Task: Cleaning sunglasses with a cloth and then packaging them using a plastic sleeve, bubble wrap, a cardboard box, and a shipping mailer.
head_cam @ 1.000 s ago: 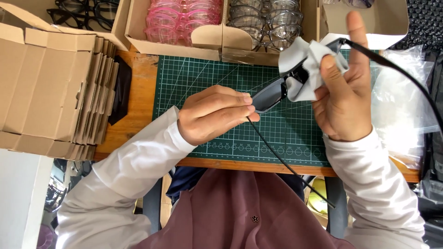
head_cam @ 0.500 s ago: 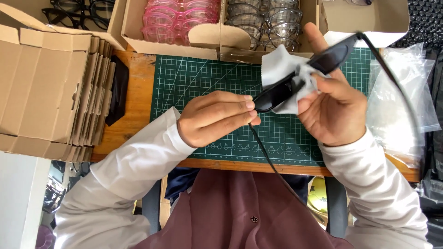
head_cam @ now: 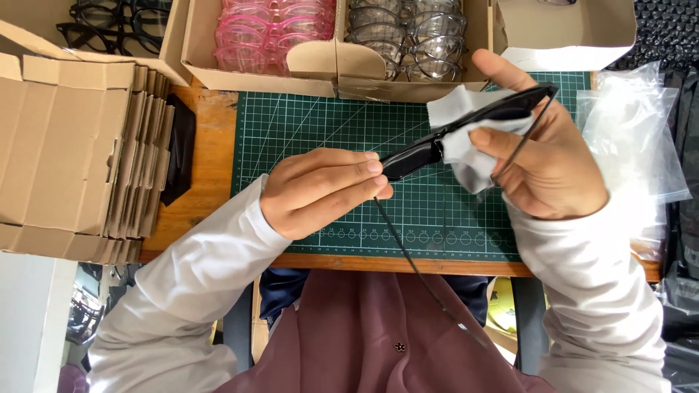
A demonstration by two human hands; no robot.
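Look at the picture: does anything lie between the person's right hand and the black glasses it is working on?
Yes. A small white cloth is pinched between the right hand and the black glasses. The left hand grips the frame's other end bare, with nothing between.

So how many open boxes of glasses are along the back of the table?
3 with glasses showing: black frames at left, pink frames in the middle, clear frames beside them. More may lie beyond the picture's edge.
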